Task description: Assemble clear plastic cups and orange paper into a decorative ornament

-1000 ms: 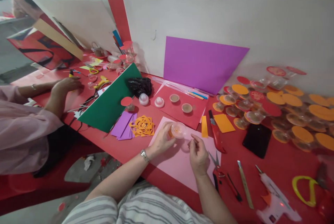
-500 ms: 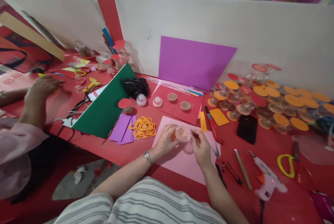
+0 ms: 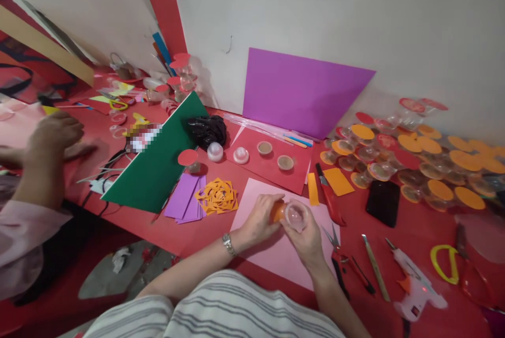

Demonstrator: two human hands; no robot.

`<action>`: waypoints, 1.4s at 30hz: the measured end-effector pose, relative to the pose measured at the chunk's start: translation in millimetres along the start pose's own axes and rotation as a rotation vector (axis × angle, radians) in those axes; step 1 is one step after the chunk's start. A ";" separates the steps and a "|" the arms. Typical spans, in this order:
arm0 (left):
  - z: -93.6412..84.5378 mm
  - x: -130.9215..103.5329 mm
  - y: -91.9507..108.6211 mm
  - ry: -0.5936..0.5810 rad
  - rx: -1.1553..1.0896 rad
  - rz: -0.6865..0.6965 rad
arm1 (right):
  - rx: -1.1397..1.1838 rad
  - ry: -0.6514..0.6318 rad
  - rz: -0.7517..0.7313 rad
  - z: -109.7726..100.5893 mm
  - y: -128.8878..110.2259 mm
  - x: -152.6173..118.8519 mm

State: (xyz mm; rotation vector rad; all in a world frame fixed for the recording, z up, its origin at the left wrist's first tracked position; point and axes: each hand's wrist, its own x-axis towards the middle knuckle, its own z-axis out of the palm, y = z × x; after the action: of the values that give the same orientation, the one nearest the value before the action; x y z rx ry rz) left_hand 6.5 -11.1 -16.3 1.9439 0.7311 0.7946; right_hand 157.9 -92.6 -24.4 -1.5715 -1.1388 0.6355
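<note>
left hand [image 3: 258,219]: palm side hidden behind small clear plastic cup with orange lid [image 3: 291,214] | orange lid: mostly covered by fingers | right hand [image 3: 307,238]: fingertips hidden behind cup | white paper label beside green card sheet [image 3: 144,137]: pixelated, unreadable | co-worker's pink-sleeved arm [image 3: 23,222]: cut off at left edge | yellow-handled scissors [image 3: 444,264]: blades blurred

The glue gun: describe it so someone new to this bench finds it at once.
Start at the pink sheet under both hands, then go right past the red-handled scissors. The glue gun lies near the front right of the red table. It is the only white, pistol-shaped tool, with an orange trigger.
</note>
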 end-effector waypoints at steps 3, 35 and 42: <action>1.6 -2.1 -0.6 0.000 -0.022 -0.001 | -0.023 0.042 -0.003 2.1 1.0 -2.7; -14.8 -12.1 -2.0 0.090 -0.111 0.306 | -0.009 0.067 -0.073 -20.6 -35.2 -15.6; -4.5 -17.7 -1.7 0.054 -0.170 0.338 | 0.154 0.024 0.112 -22.1 -51.5 -2.7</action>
State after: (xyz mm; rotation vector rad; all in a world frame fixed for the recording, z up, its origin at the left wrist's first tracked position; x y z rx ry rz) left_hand -8.2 -21.3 -20.3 1.9199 0.3544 1.0802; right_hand 157.5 -104.5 30.4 -1.5141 -0.9657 0.7584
